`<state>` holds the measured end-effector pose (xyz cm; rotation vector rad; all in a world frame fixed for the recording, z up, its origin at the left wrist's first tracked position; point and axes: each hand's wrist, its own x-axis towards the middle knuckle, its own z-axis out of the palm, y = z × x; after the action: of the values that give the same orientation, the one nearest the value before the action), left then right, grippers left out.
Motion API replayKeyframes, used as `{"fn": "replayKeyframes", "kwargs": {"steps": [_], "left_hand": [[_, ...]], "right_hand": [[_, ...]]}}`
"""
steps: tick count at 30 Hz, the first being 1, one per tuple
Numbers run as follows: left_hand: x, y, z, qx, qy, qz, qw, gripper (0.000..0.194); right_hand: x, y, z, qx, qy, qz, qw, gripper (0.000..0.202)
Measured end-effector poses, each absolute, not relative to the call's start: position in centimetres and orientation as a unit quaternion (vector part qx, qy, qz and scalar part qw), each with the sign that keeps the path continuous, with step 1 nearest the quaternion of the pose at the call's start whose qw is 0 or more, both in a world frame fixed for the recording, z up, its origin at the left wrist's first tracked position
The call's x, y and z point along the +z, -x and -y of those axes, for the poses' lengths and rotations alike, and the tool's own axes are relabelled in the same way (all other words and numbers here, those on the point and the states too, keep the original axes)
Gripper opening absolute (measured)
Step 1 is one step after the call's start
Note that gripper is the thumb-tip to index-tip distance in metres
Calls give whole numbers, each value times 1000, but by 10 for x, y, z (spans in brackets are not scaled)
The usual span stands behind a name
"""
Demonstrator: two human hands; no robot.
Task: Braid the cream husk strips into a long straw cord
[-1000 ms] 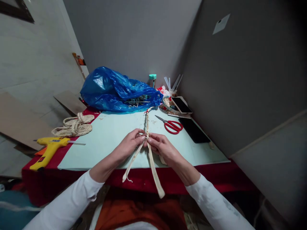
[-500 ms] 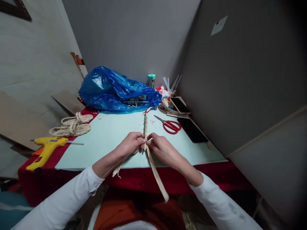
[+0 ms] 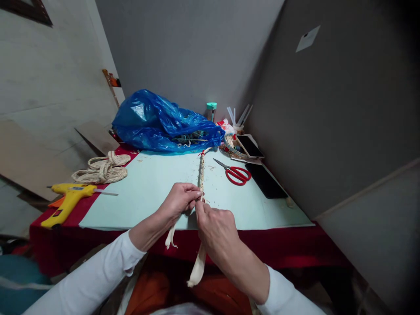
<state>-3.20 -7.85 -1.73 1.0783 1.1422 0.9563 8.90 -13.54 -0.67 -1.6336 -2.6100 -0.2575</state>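
Observation:
A narrow pale braid (image 3: 202,168), tied with red at its far end, runs toward me over the light green board. My left hand (image 3: 181,199) pinches its near end between thumb and fingers. Close against it on the right, my right hand (image 3: 216,227) is closed on a loose pale strip (image 3: 197,269) that hangs below it past the table edge. Another short strip (image 3: 170,237) hangs under my left hand. Where the strips join the braid is partly hidden by my fingers.
Red-handled scissors (image 3: 236,174) and a dark phone (image 3: 266,180) lie right of the braid. A blue plastic bag (image 3: 157,124) is behind. Woven sandals (image 3: 104,173) and a yellow glue gun (image 3: 70,199) are on the left.
My right hand has turned knuckles-up and come nearer and lower, gripping the long strip, whose free end has swung left. The view has shifted slightly.

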Motion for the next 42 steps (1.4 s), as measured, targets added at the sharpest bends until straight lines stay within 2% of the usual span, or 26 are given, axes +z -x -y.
{"fn": "replayKeyframes", "kwargs": {"steps": [6,13,18,21,25,27,31,34,39,42], "left_hand": [[-18,37,76,396,-487,-469,622,17],[-18,40,77,386,-504,-461,619,14],[-12,42,80,374,-474,-439,666,24],[-12,46,82,392,-465,-423,672,29],[-14,48,84,418,-455,-394,680,32],[-15,47,85,420,-453,-381,688,32],[-15,44,87,429,-447,-381,686,33],[-15,46,88,434,-454,-386,675,36],[-15,48,87,401,-505,-413,643,32],[-12,47,87,387,-561,-443,582,27]], "right_hand": [[-9,-87,137,-103,519,847,55,16],[-15,-84,136,-121,524,842,43,18],[-15,-81,136,-84,508,856,51,22],[-3,-94,134,-2,487,867,105,18],[15,-117,116,161,496,802,290,33],[14,-121,102,252,491,767,328,33],[-3,-112,81,469,421,708,318,23],[-12,-105,78,563,406,645,320,25],[-14,-114,78,603,365,630,326,20],[-18,-120,77,561,381,653,336,19]]}}
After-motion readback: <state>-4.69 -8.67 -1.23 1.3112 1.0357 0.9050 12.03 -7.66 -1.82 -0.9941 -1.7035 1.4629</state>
